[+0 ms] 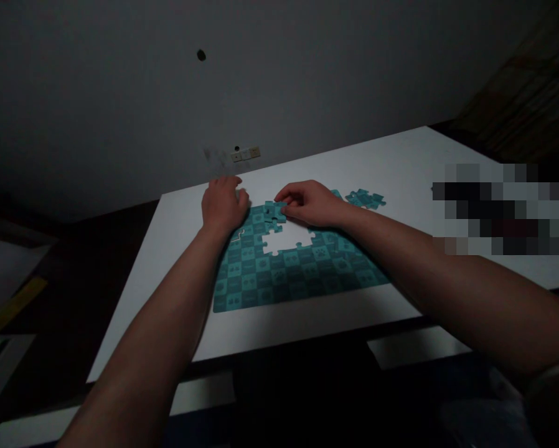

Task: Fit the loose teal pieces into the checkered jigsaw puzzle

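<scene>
A teal checkered jigsaw puzzle (298,274) lies on the white table (177,218), with a white gap in its middle where the tabletop shows. My right hand (312,202) pinches a teal puzzle piece (274,212) between thumb and fingers, held over the far side of that gap. Beside the puzzle's far left corner rests my left hand (224,204), its fingers pointing away and the thumb apart, with no piece visible in it. Under the left wrist, a pale seam shows in the puzzle.
A small heap of loose puzzle pieces (366,199) sits behind my right forearm. Wall sockets (245,154) are on the grey wall past the table. A pixelated area covers part of the table's right side. The light is dim.
</scene>
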Available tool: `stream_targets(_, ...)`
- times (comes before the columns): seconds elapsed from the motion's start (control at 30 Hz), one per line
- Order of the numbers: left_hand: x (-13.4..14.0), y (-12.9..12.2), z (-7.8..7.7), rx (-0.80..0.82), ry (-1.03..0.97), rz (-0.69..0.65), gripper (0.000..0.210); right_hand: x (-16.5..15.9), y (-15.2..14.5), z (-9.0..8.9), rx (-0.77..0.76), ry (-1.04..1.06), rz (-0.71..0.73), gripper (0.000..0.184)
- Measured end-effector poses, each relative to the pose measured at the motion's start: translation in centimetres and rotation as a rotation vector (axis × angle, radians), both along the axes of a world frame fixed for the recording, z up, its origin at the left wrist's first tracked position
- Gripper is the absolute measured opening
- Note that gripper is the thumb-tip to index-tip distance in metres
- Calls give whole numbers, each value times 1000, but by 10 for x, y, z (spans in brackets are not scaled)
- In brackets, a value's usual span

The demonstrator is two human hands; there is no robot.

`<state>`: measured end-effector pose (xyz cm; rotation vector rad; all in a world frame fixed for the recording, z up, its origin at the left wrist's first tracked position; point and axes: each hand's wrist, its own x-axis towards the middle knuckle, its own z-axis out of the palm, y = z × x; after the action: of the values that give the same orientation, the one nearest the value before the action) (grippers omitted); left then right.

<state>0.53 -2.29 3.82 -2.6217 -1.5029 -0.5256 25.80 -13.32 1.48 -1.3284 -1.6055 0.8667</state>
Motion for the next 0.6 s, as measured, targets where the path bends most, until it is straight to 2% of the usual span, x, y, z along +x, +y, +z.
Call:
stream_targets(0.1,4,-4,3,25,8,-50,42,0,0,-1,14,3,-3,23)
stream_targets(0.37,-5,5,1,35,-121,-34,51,3,1,-6,46,11,12,18)
stream_targets(0.6,2,-1,-3,-38,-3,-92,47,2,-1,-4,49,1,12,18)
